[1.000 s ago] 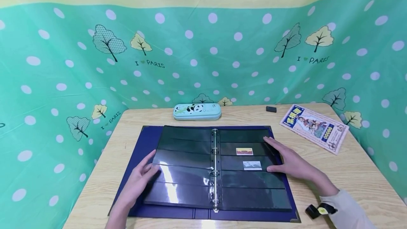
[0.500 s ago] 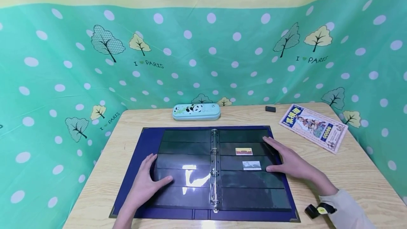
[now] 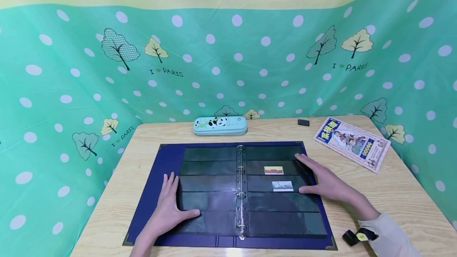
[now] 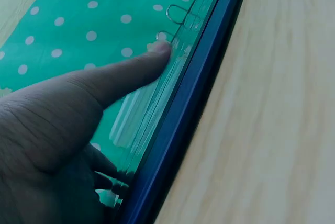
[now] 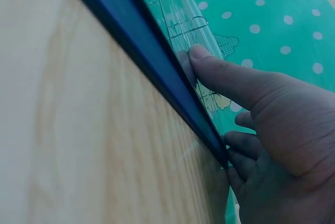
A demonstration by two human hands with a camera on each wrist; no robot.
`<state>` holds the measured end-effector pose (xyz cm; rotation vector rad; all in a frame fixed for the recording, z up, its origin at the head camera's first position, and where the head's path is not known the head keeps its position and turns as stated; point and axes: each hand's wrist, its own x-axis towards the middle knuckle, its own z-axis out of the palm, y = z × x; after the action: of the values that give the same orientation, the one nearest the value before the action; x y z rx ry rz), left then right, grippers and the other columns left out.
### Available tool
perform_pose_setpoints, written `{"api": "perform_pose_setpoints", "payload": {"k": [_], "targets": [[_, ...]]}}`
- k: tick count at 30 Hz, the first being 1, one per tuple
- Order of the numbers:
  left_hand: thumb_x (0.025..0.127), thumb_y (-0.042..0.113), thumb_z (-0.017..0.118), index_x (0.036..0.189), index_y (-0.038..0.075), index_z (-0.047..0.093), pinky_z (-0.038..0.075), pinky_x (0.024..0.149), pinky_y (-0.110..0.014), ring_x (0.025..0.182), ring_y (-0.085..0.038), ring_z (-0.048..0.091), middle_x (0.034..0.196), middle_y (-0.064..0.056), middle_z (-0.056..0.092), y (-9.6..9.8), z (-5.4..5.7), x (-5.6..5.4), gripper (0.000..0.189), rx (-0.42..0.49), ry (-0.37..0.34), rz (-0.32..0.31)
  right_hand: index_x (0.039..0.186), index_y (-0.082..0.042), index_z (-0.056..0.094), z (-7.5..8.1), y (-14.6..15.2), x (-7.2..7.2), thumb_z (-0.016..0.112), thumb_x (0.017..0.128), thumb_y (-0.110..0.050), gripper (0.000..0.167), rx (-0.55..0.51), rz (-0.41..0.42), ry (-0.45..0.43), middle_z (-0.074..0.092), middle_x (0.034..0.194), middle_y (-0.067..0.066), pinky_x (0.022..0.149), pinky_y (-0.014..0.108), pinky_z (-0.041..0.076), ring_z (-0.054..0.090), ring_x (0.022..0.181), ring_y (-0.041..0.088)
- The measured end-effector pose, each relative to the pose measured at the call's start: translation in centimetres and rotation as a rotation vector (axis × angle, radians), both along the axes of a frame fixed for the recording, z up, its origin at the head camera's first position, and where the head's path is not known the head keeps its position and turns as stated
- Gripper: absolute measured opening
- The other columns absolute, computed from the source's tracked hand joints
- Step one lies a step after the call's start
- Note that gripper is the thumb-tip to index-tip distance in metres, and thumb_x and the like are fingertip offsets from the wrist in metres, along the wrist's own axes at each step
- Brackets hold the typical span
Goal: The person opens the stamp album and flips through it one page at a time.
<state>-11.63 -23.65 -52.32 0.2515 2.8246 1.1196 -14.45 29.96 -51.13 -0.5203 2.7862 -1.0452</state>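
Note:
An open blue ring binder (image 3: 168, 158) lies on the table with black pocket pages on both sides of its metal rings (image 3: 240, 209). On the right page (image 3: 285, 223), one small red-and-yellow stamp (image 3: 273, 170) and one grey-white stamp (image 3: 283, 186) sit in separate rows. My left hand (image 3: 168, 209) rests at the outer edge of the left page (image 3: 210, 199), fingers extended and thumb out over the sheet. Across the binder, my right hand (image 3: 323, 179) touches the right page's outer edge, its thumb just beside the grey-white stamp. In the right wrist view its other fingers (image 5: 243, 148) bend at the edge.
Behind the binder stands a light-blue panda pencil case (image 3: 220, 126). A small black block (image 3: 304, 122) lies to its right, and a colourful printed booklet (image 3: 353, 143) sits at the far right. A polka-dot green cloth (image 3: 228, 70) hangs behind the table (image 3: 103, 209).
The left page, slightly raised before, now lies flat. My left hand has come down over its edge with the thumb spreading right; glare on the page has gone. The right hand stays put.

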Motion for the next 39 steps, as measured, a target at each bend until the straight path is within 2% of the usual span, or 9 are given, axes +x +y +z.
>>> {"api": "perform_pose_setpoints", "payload": {"k": [4, 8, 15, 17, 24, 28, 32, 35, 39], "targets": [[0.074, 0.063, 0.097, 0.171, -0.011, 0.022, -0.008, 0.133, -0.067, 0.168, -0.054, -0.006, 0.180, -0.037, 0.005, -0.1, -0.7, 0.2, 0.143, 0.023, 0.059, -0.055, 0.175, -0.012, 0.033, -0.1, 0.1, 0.0, 0.092, 0.093, -0.040, 0.105, 0.000, -0.004, -0.011, 0.030, 0.178, 0.027, 0.120, 0.079, 0.034, 0.028, 0.160, 0.060], [0.077, 0.065, 0.094, 0.172, -0.008, 0.023, -0.015, 0.135, -0.053, 0.168, -0.054, -0.005, 0.181, -0.034, 0.004, -0.2, -0.9, 0.4, 0.140, 0.007, 0.056, -0.061, 0.175, -0.012, 0.033, -0.1, 0.1, 0.0, 0.091, 0.093, -0.042, 0.105, 0.006, 0.000, -0.018, 0.029, 0.178, 0.028, 0.120, 0.079, 0.034, 0.027, 0.160, 0.060], [0.075, 0.058, 0.098, 0.172, -0.010, 0.020, -0.004, 0.132, -0.071, 0.167, -0.055, -0.007, 0.182, -0.033, 0.000, 0.0, 0.3, 0.5, 0.142, -0.055, -0.030, -0.055, 0.176, -0.012, 0.033, 0.6, -0.2, -0.1, 0.089, 0.095, -0.045, 0.103, 0.039, 0.002, 0.002, 0.033, 0.176, 0.029, 0.118, 0.080, 0.036, 0.031, 0.158, 0.060], [0.075, 0.058, 0.098, 0.173, -0.009, 0.020, -0.004, 0.132, -0.072, 0.167, -0.055, -0.007, 0.182, -0.033, -0.001, 0.0, 0.4, 0.5, 0.142, -0.057, -0.032, -0.054, 0.175, -0.012, 0.033, 0.9, -0.3, -0.2, 0.088, 0.096, -0.045, 0.102, 0.046, -0.002, 0.023, 0.036, 0.173, 0.031, 0.116, 0.080, 0.037, 0.034, 0.156, 0.060], [0.074, 0.062, 0.097, 0.170, -0.012, 0.026, -0.007, 0.133, -0.068, 0.167, -0.057, -0.002, 0.180, -0.037, 0.007, -0.1, -0.6, 0.5, 0.140, 0.009, 0.066, -0.060, 0.175, -0.012, 0.035, 0.9, -0.2, -0.7, 0.089, 0.097, -0.037, 0.098, 0.027, -0.052, 0.091, 0.037, 0.171, 0.030, 0.113, 0.082, 0.038, 0.033, 0.155, 0.056], [0.074, 0.064, 0.096, 0.170, -0.012, 0.026, -0.007, 0.133, -0.068, 0.167, -0.057, -0.003, 0.179, -0.037, 0.007, -0.1, -0.5, 0.4, 0.141, 0.010, 0.065, -0.060, 0.175, -0.012, 0.033, 0.7, 0.1, -1.5, 0.090, 0.095, -0.040, 0.102, 0.026, -0.052, 0.085, 0.031, 0.174, 0.031, 0.115, 0.084, 0.034, 0.027, 0.159, 0.059], [0.075, 0.061, 0.097, 0.171, -0.011, 0.024, -0.004, 0.131, -0.072, 0.167, -0.057, -0.004, 0.180, -0.036, 0.004, -0.1, -0.1, 0.3, 0.141, -0.019, 0.028, -0.059, 0.175, -0.010, 0.033, 0.5, 0.2, -2.4, 0.092, 0.092, -0.044, 0.107, 0.038, -0.042, 0.073, 0.026, 0.176, 0.033, 0.117, 0.085, 0.030, 0.022, 0.160, 0.061], [0.075, 0.059, 0.097, 0.172, -0.010, 0.023, -0.002, 0.130, -0.075, 0.167, -0.056, -0.005, 0.181, -0.034, 0.003, 0.0, 0.2, 0.2, 0.140, -0.036, -0.003, -0.060, 0.174, -0.007, 0.033, 0.2, 0.4, -3.0, 0.093, 0.090, -0.047, 0.111, 0.056, -0.035, 0.074, 0.025, 0.176, 0.034, 0.118, 0.085, 0.028, 0.021, 0.160, 0.061], [0.075, 0.058, 0.098, 0.171, -0.010, 0.023, -0.002, 0.130, -0.076, 0.167, -0.056, -0.004, 0.181, -0.034, 0.003, 0.0, 0.0, 0.2, 0.140, -0.030, 0.001, -0.059, 0.173, -0.004, 0.034, -0.2, 0.6, -3.5, 0.095, 0.085, -0.052, 0.117, 0.093, -0.032, 0.077, 0.026, 0.176, 0.034, 0.119, 0.086, 0.025, 0.022, 0.160, 0.061]]}}
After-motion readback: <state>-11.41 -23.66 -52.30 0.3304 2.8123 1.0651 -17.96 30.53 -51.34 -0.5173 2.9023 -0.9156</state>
